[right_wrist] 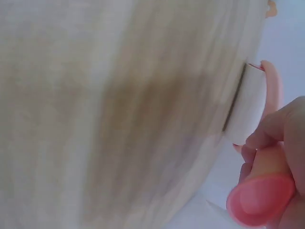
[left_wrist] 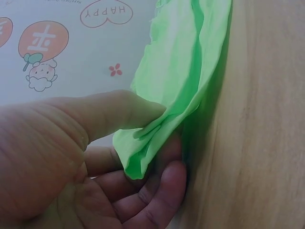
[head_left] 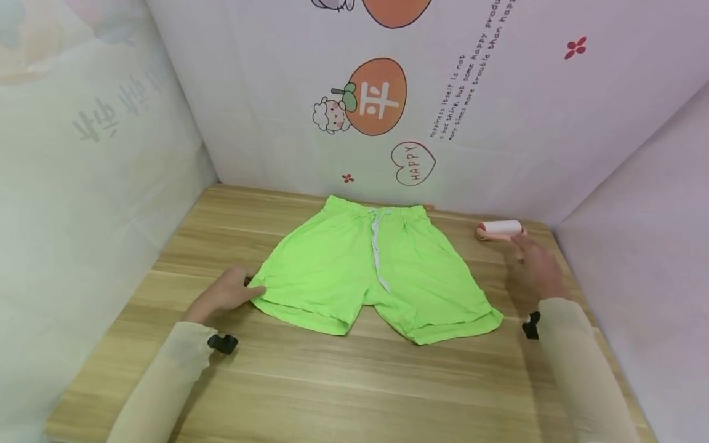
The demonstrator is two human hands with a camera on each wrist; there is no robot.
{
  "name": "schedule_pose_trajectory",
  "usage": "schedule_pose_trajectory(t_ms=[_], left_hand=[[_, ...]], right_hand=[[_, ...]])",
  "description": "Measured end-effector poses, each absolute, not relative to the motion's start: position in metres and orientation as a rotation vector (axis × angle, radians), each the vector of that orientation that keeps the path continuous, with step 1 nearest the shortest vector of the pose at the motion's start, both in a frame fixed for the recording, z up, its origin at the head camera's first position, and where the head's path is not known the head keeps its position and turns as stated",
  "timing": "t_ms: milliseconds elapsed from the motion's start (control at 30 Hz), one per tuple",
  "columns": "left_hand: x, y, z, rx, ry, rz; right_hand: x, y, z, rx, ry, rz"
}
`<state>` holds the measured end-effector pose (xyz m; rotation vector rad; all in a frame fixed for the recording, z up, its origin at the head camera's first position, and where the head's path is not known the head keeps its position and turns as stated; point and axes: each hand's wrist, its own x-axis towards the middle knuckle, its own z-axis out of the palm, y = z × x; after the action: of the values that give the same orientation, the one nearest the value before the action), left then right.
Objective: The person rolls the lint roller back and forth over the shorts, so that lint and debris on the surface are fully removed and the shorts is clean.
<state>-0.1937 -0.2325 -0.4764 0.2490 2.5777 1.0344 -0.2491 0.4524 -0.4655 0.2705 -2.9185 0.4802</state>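
Note:
Bright green shorts (head_left: 321,264) lie spread on the wooden table, waistband toward the back wall, with a white drawstring (head_left: 376,246) down the front. At the outer corner of the left leg hem, my left hand (head_left: 229,289) pinches the cloth. The left wrist view has the thumb (left_wrist: 138,107) on top of the folded green fabric (left_wrist: 167,86), fingers curled beneath. My right hand (head_left: 540,267) grips the handle of a pink lint roller (head_left: 501,226) at the back right. Its white roll (right_wrist: 250,100) and flared pink handle end (right_wrist: 259,198) show in the right wrist view.
The wooden table (head_left: 332,394) is bounded by a printed back wall (head_left: 266,92) and pale side walls at left (head_left: 83,215) and right (head_left: 653,203). Black wrist mounts sit on the left sleeve (head_left: 160,381) and right sleeve (head_left: 581,363).

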Motion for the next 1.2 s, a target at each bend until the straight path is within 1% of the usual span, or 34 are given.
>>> schedule_pose_trajectory(t_ms=[200, 433, 667, 967, 1200], left_hand=[[-0.195, -0.233, -0.477, 0.239, 2.573, 1.002], [-0.195, -0.233, -0.476, 0.239, 2.552, 1.0], [-0.194, -0.232, -0.475, 0.238, 2.54, 1.023], [-0.193, -0.232, -0.473, 0.252, 2.545, 1.025], [-0.194, -0.231, -0.475, 0.251, 2.545, 1.026]], right_hand=[[-0.258, 0.458, -0.453, 0.378, -2.853, 0.351], [-0.259, 0.447, -0.417, 0.294, -3.052, 0.301], [-0.261, 0.429, -0.392, 0.486, -3.054, 0.221], [-0.259, 0.383, -0.356, 0.676, -3.108, 0.19], [-0.258, 0.335, -0.337, 0.87, -3.058, 0.154]])
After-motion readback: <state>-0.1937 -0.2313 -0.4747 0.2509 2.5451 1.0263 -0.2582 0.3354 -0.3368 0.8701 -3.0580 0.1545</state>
